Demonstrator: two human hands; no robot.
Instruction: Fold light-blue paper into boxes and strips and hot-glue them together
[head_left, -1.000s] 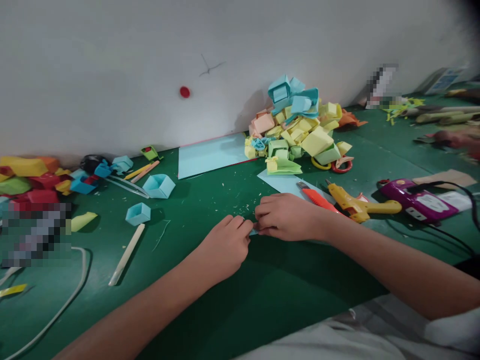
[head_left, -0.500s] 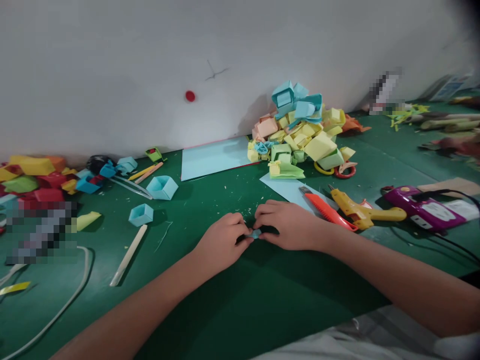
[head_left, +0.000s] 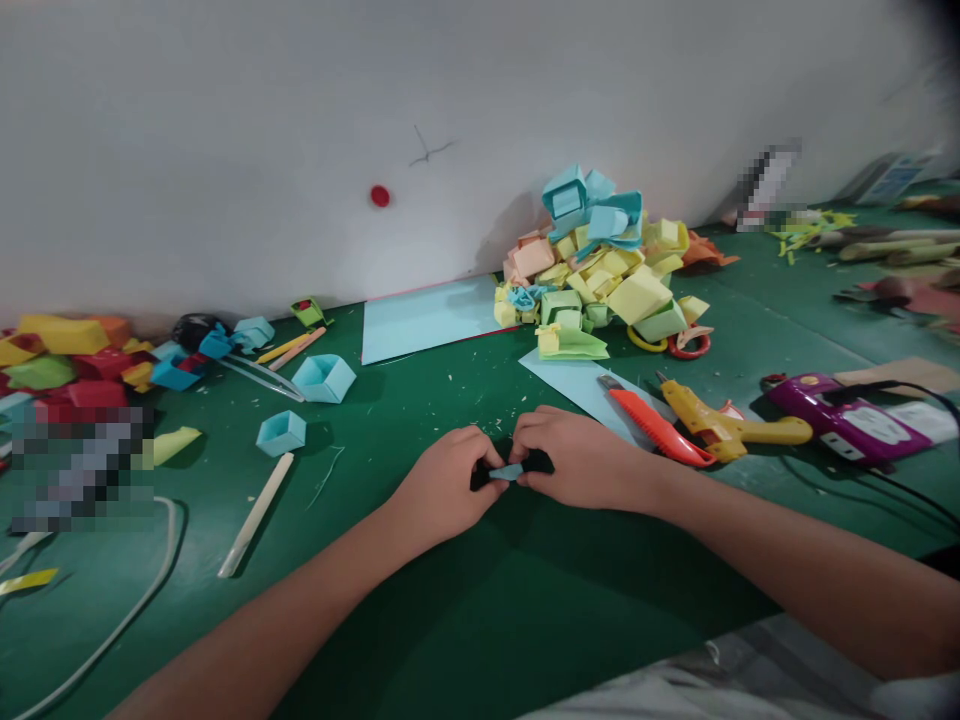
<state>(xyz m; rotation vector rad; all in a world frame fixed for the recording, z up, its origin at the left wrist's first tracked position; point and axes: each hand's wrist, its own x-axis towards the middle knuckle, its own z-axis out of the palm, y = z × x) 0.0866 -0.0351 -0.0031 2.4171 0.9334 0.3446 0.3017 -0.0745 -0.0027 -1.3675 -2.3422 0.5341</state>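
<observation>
My left hand (head_left: 442, 485) and my right hand (head_left: 581, 460) meet over the green table (head_left: 525, 600), fingers curled. Between their fingertips they pinch a small light blue folded paper piece (head_left: 508, 471). A light blue paper sheet (head_left: 577, 385) lies flat just beyond my right hand. An orange utility knife (head_left: 652, 428) and a yellow glue gun (head_left: 724, 422) rest on and beside that sheet, close to my right wrist.
A heap of folded paper boxes (head_left: 600, 270) stands against the white wall. Another blue sheet (head_left: 427, 315) lies by it. Two small blue paper boxes (head_left: 322, 377) and a wooden stick (head_left: 253, 513) are left. A purple power strip (head_left: 847, 415) with cables sits right. Colourful paper pieces (head_left: 60, 355) pile far left.
Both hands have drawn slightly nearer to me and lifted off the blue sheet. The small blue paper piece now shows between the fingertips.
</observation>
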